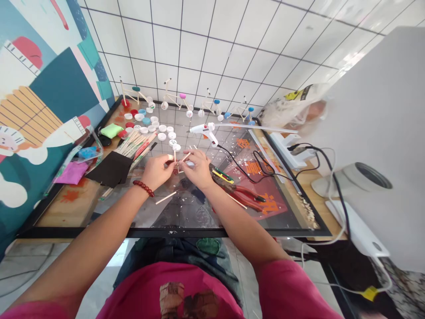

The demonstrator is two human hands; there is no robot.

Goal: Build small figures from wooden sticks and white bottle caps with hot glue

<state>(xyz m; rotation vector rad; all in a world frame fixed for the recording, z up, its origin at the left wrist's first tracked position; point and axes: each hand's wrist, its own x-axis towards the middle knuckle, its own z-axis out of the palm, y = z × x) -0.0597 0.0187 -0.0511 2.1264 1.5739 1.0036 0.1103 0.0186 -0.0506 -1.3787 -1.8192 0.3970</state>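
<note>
My left hand (157, 172) is closed, pinching a short wooden stick (175, 156) that stands near-upright in front of a white bottle cap (176, 147). Close beside it, my right hand (198, 168) has its fingers bent round another short wooden stick (186, 156), held at a slant. The tips of both hands nearly meet, and the sticks' lower ends are partly hidden by fingers. Whether the two sticks touch, I cannot tell. A loose wooden stick (166, 197) lies on the glass tabletop just below my hands. Beyond them rests a white hot glue gun (205, 131) with its cord trailing right.
Red-handled pliers (244, 195) and a yellow utility knife (223, 176) lie right of my right hand. Bottle caps (161, 137), bundled chopsticks (136, 144) and black sheets (111, 168) are at left. Several small stick-and-cap models (172, 99) line the tiled wall. White scraps litter the glass.
</note>
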